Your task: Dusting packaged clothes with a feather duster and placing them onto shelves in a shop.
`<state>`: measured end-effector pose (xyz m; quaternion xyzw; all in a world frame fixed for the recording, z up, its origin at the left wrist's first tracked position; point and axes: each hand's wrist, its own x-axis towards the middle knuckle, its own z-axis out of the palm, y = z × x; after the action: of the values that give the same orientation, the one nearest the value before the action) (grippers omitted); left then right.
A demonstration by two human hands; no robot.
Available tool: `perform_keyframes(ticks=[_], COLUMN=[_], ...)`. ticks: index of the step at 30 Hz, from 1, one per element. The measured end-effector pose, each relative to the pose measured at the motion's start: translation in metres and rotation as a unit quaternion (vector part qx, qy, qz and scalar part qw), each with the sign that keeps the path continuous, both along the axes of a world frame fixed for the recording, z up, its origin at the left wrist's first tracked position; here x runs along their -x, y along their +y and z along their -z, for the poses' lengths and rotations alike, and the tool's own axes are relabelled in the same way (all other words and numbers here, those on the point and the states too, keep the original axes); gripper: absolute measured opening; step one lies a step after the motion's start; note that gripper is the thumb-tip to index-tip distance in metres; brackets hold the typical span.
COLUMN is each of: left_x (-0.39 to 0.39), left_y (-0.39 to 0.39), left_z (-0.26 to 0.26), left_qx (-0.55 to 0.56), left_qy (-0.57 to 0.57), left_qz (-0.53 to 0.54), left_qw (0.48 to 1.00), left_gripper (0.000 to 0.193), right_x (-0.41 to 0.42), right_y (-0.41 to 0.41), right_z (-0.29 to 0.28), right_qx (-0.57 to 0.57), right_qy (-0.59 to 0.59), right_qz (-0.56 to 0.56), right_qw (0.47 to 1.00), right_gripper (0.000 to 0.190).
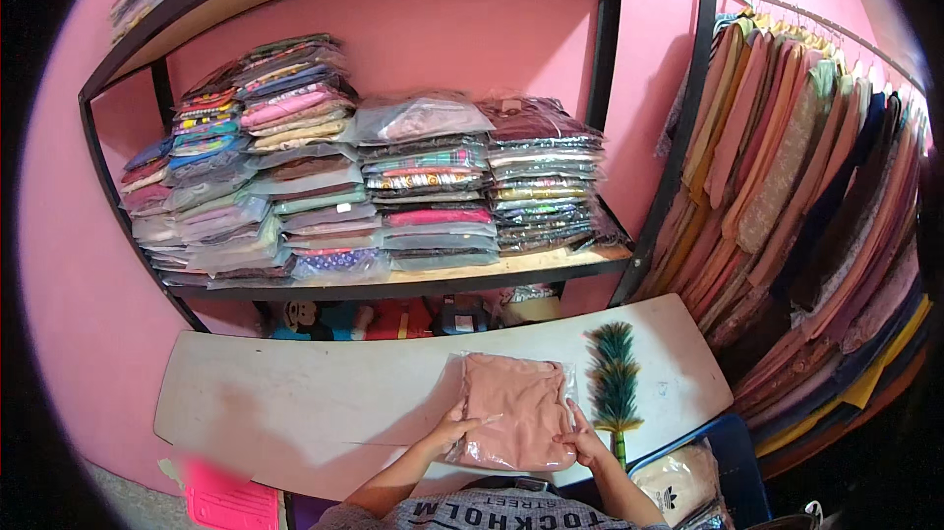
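A folded peach-pink garment in a clear plastic bag (516, 408) lies at the near side of a white table (295, 397). My left hand (451, 430) grips its left edge, thumb on top. At the lower right edge, my right hand (582, 441) holds the same bag between thumb and fingers. Just right of the bag, a green feather-like duster (613, 375) lies on the table, its handle towards me. The undersides of the bag and the fingers beneath it are hidden.
Behind the table, a black-framed shelf (413, 283) bears stacks of bagged folded clothes (435, 183). Garments on hangers (796, 154) fill a rail at right. A blue bin (741, 449) with bagged clothing stands at lower right; a bright pink plastic object (232, 504) is at lower left.
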<state>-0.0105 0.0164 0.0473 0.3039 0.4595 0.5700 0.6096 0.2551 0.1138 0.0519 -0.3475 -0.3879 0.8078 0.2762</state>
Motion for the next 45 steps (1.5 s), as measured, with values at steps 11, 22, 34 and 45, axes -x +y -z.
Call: perform_keyframes(ticks=[11,22,34,45], left_x=[0.070,0.263,0.352,0.286], left_y=[0.048,0.187,0.260,0.191], left_z=[-0.183,-0.426,-0.366,-0.344], left_qx=[-0.213,-0.323,-0.165,-0.248], left_qy=[0.244,0.447,0.669,0.760], left_qz=[-0.077,-0.263,-0.487,-0.477], left_qw=[0.943,0.792,0.537,0.366], left_gripper=[0.057,0.063,0.041,0.029], right_x=[0.077,0.300,0.409,0.355], right_y=[0.075,0.255,0.319,0.298], right_z=[-0.172,-0.390,-0.373,-0.328], right_qx=[-0.361,-0.460,-0.378,-0.755], right_qy=[0.088,0.261,0.082,-0.061], right_qz=[-0.013,-0.014,0.179,0.314], right_qw=[0.928,0.849,0.905,0.573], right_gripper=[0.097,0.086,0.058,0.039])
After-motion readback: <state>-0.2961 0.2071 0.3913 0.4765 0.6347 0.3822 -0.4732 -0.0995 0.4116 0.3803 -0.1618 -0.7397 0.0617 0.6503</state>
